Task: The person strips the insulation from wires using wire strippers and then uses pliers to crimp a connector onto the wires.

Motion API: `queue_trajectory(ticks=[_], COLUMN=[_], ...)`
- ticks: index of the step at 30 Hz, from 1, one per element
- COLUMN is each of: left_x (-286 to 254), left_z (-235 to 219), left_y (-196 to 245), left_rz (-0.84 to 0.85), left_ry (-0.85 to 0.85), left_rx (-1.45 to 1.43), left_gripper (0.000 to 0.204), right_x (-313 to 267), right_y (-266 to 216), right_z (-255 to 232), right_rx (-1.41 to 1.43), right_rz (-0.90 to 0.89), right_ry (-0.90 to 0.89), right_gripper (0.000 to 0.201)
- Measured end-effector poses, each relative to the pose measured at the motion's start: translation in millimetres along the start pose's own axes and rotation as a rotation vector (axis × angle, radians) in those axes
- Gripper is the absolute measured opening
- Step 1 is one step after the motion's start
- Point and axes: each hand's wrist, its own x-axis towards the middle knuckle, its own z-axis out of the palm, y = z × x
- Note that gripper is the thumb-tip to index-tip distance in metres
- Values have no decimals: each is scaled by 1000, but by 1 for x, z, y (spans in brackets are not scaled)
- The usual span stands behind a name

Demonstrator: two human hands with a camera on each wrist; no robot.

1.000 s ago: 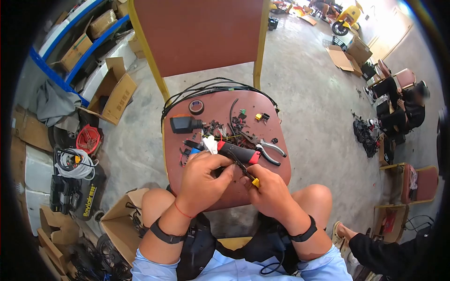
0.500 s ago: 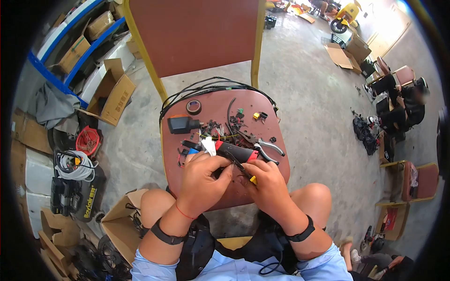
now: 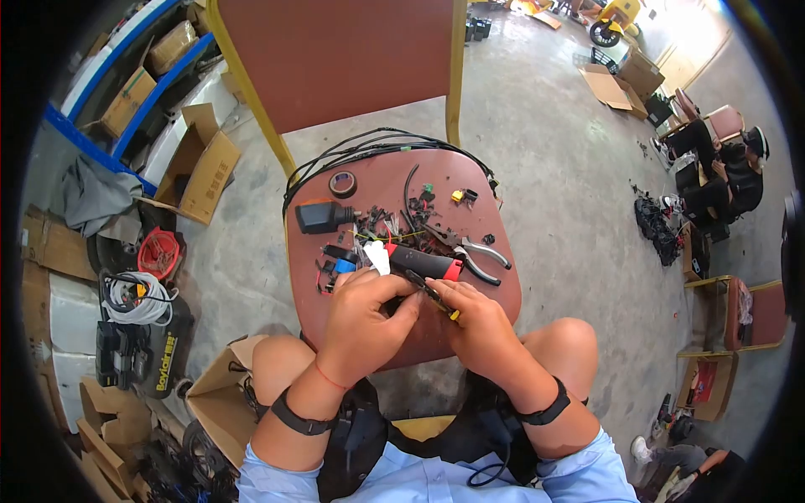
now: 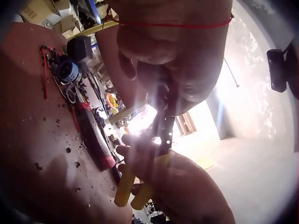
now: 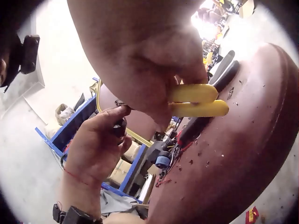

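My right hand [image 3: 480, 323] grips a pair of wire strippers with yellow handles [image 5: 198, 100] and a dark head pierced by small holes [image 4: 168, 135]. The head points at the fingertips of my left hand [image 3: 362, 314]. Thumb and fingers of that left hand pinch a small dark piece [image 5: 120, 127], mostly hidden by the fingers; I cannot tell what it is. Both hands are over the front of a red-brown chair seat [image 3: 394, 348]. Just beyond them lies a black cylindrical tool with red ends [image 3: 426, 263].
Grey-handled pliers [image 3: 482, 261], a tape roll [image 3: 342, 184], a black box-shaped part [image 3: 320, 217], a blue roll [image 3: 345, 266] and scattered scraps lie on the seat. Black cables [image 3: 369, 141] loop around its back edge. An open carton [image 3: 222, 381] stands by the left knee.
My right hand has turned slightly, its fingers now reaching further forward along the wire strippers, and less of the yellow handles shows. The left hand keeps its pinch almost in place.
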Motion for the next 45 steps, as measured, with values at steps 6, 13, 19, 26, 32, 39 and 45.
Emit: queue_trajectory(ticks=[6,13,19,26,32,39,45], left_x=[1,2,5,3,-2,0,-1], left_z=[-2,-1,-5,-5,-8,-14,-21], left_y=[2,-4,3,2,2,6,8], left_rz=[-12,-50,-28,-23,-64,63,136], left_ry=[-10,-3,-13,-28,-68,-57,-77], left_rx=[-11,-88,-195,-206,-212,-117,-112], left_gripper=[7,9,9,12,16,16,16], right_x=[-2,0,0,-6,-4,-4,-2], right_y=[-11,-10,-25,-25,-27,-32,-29], right_z=[1,-3,-21,-24,-29,-34,-35], right_rx=[-44,-106,290,305,189,121,103], right_rz=[95,-19,167,84,-17,6,-72], right_ry=[0,25,-95,-84,-65,-72,-66], right_gripper=[67,70,69,71,65,57,52])
